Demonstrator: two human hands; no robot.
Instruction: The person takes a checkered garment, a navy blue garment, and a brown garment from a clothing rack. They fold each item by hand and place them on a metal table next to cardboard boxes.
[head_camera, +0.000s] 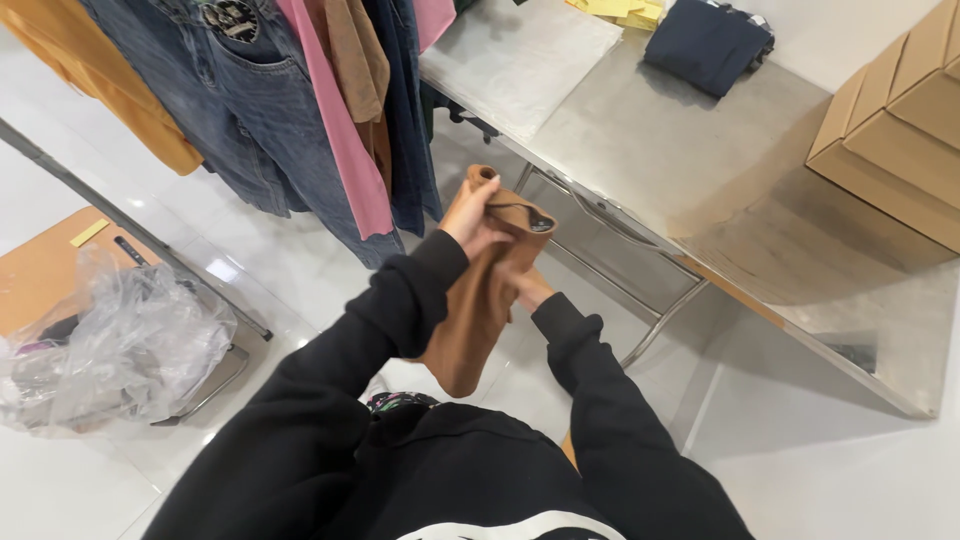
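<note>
Two hands hold a brown garment (478, 300) in the air before the chest. Its long axis runs almost upright, rolled top end up and away, loose end hanging toward the body. Left hand (474, 215) has its grip clamped near the top; right hand (531, 289) pinches the middle, partly hidden. Beyond stand a steel table (700, 160) and hanging jeans (260, 110).

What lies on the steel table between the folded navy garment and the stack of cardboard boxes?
Nothing: in the head view, the steel table is bare metal between the folded navy garment and the cardboard boxes.
</note>
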